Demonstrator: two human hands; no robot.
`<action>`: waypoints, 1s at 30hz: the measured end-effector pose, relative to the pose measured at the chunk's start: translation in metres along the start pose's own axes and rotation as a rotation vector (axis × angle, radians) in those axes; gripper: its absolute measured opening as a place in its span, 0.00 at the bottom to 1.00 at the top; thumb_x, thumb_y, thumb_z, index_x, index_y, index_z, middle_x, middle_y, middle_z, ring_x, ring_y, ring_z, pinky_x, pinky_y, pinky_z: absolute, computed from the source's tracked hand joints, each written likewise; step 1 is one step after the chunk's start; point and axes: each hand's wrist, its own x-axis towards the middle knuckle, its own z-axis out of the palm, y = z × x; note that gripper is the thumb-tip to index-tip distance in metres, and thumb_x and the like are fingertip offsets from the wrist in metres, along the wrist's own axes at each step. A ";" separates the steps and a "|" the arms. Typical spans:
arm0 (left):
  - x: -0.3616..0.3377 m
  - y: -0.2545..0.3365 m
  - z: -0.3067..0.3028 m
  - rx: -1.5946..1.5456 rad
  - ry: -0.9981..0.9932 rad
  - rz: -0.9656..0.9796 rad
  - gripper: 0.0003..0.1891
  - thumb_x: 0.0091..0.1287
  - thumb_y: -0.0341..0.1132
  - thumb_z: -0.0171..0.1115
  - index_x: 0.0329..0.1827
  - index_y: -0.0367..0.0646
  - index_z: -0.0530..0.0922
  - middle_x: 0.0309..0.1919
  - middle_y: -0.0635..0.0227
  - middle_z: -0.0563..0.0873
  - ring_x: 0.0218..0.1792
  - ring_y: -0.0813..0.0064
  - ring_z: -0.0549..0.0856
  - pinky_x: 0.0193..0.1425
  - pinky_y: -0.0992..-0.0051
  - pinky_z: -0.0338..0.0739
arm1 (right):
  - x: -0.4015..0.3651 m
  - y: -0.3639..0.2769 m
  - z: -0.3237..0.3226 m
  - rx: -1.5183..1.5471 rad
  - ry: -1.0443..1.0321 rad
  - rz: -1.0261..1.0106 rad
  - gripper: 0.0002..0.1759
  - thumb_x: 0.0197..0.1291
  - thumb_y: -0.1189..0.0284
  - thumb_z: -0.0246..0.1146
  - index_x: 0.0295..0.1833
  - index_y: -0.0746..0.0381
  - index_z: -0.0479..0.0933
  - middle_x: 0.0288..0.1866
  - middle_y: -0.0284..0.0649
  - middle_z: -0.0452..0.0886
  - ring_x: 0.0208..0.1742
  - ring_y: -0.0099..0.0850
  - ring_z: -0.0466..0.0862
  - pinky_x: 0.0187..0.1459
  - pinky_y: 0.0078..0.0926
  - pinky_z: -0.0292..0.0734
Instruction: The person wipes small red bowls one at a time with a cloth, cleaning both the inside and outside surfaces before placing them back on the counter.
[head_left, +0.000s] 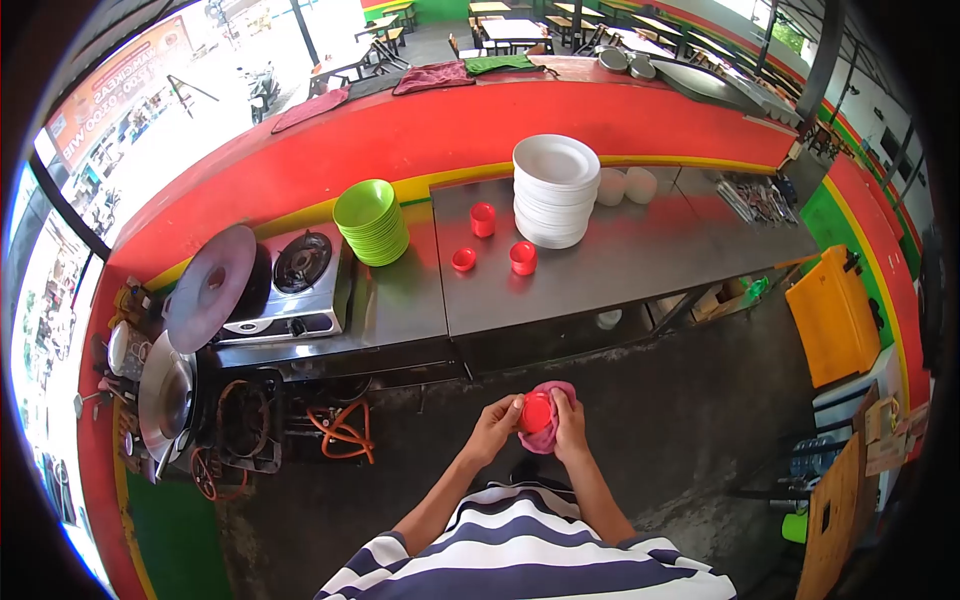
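In front of my body, my left hand (495,428) grips a small red bowl (536,411) by its left side. My right hand (570,428) is closed on a pink cloth (541,442), which wraps behind and around the right side of the bowl. Beyond my hands, on the steel counter, a red cup (483,219), another red cup (523,258) and a low red bowl (463,260) stand apart from each other. Next to them rises a tall stack of white plates (552,200). A stack of green bowls (371,222) is farther left.
At the left are a gas stove (300,280), a large round lid (211,288) and a wok (166,398). Cutlery (760,200) lies at the counter's right end, and white bowls (627,186) stand behind the plates. An orange container (833,316) stands at the right wall.
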 end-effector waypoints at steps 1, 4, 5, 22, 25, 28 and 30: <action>0.007 0.001 -0.004 0.039 -0.018 -0.018 0.25 0.79 0.52 0.48 0.54 0.36 0.80 0.39 0.74 0.84 0.41 0.83 0.83 0.52 0.78 0.78 | 0.007 -0.013 -0.006 -0.100 -0.105 0.044 0.17 0.69 0.61 0.61 0.45 0.66 0.82 0.38 0.35 0.84 0.38 0.22 0.83 0.41 0.22 0.79; 0.020 0.007 -0.001 0.143 0.001 -0.055 0.25 0.79 0.52 0.48 0.53 0.37 0.80 0.39 0.75 0.84 0.39 0.84 0.82 0.50 0.79 0.78 | 0.024 -0.038 -0.008 -0.235 -0.261 0.147 0.17 0.67 0.61 0.62 0.43 0.67 0.83 0.35 0.33 0.84 0.35 0.21 0.82 0.39 0.21 0.78; 0.023 0.005 0.002 0.057 0.048 -0.055 0.24 0.80 0.52 0.47 0.54 0.37 0.80 0.41 0.74 0.85 0.41 0.83 0.83 0.51 0.78 0.78 | 0.036 -0.042 -0.009 -0.266 -0.290 0.143 0.17 0.67 0.61 0.62 0.43 0.67 0.83 0.35 0.33 0.84 0.36 0.21 0.82 0.40 0.21 0.78; 0.136 0.087 -0.026 -0.143 -0.153 0.044 0.23 0.81 0.50 0.44 0.55 0.40 0.79 0.47 0.73 0.84 0.46 0.84 0.81 0.56 0.78 0.76 | 0.120 -0.076 0.052 -0.008 -0.005 -0.136 0.16 0.71 0.61 0.61 0.44 0.64 0.82 0.37 0.31 0.84 0.37 0.19 0.82 0.41 0.20 0.78; 0.149 0.088 -0.029 -0.226 -0.148 0.055 0.21 0.81 0.49 0.46 0.56 0.41 0.77 0.48 0.72 0.84 0.46 0.83 0.82 0.54 0.78 0.77 | 0.126 -0.072 0.074 0.119 0.150 -0.191 0.17 0.71 0.60 0.61 0.42 0.64 0.82 0.37 0.30 0.83 0.36 0.16 0.80 0.39 0.18 0.76; 0.158 0.085 -0.047 -0.164 -0.103 -0.040 0.19 0.80 0.48 0.48 0.51 0.41 0.80 0.40 0.75 0.84 0.38 0.85 0.80 0.45 0.81 0.75 | 0.126 -0.072 0.079 0.012 0.071 -0.150 0.19 0.72 0.59 0.60 0.44 0.65 0.83 0.37 0.30 0.84 0.36 0.17 0.80 0.41 0.18 0.77; 0.164 0.095 -0.059 0.023 -0.098 0.005 0.21 0.80 0.50 0.49 0.45 0.41 0.82 0.35 0.76 0.83 0.35 0.86 0.79 0.42 0.82 0.74 | 0.120 -0.076 0.088 -0.100 -0.013 -0.041 0.19 0.71 0.58 0.61 0.44 0.65 0.83 0.36 0.29 0.83 0.35 0.17 0.80 0.40 0.18 0.76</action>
